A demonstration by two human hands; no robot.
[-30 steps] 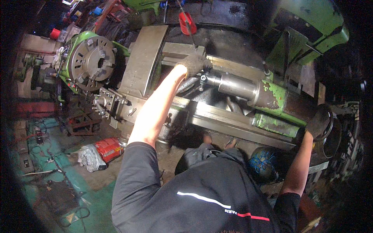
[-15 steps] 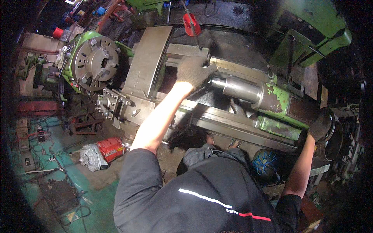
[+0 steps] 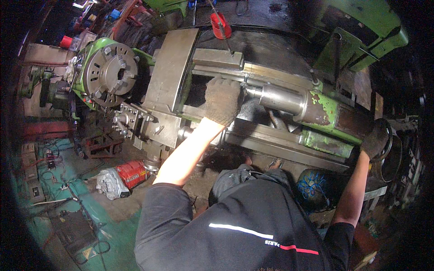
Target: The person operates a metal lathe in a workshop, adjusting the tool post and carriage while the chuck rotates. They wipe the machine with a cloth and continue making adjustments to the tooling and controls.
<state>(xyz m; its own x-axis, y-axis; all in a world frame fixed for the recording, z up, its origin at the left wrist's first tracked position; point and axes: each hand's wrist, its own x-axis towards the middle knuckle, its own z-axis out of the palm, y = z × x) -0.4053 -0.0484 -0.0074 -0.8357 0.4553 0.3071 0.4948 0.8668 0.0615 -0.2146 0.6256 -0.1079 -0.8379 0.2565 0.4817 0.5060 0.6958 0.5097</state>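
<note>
My left hand (image 3: 223,101), in a dark knit glove, is closed with its back toward me, beside the tip of the lathe's tailstock quill (image 3: 282,99). Its fingers curl down over whatever they grip, and that part is hidden. A small shiny metal piece (image 3: 244,82) shows at the edge of the fingers. My right hand (image 3: 374,139), gloved too, is wrapped round the rim of the tailstock handwheel (image 3: 388,141) at the right end. The tailstock body (image 3: 322,110) is worn green paint over dark metal.
To the left stand the slotted round faceplate chuck (image 3: 111,74) and the tool post (image 3: 129,118). A flat steel carriage plate (image 3: 172,67) crosses the bed rails (image 3: 271,142). Behind the bed hangs a red cup (image 3: 220,25). A red bag (image 3: 131,174) lies on the floor.
My left hand has come down from the far rail toward me, and its fingers, which pointed right, are now curled. My right hand stays on the handwheel.
</note>
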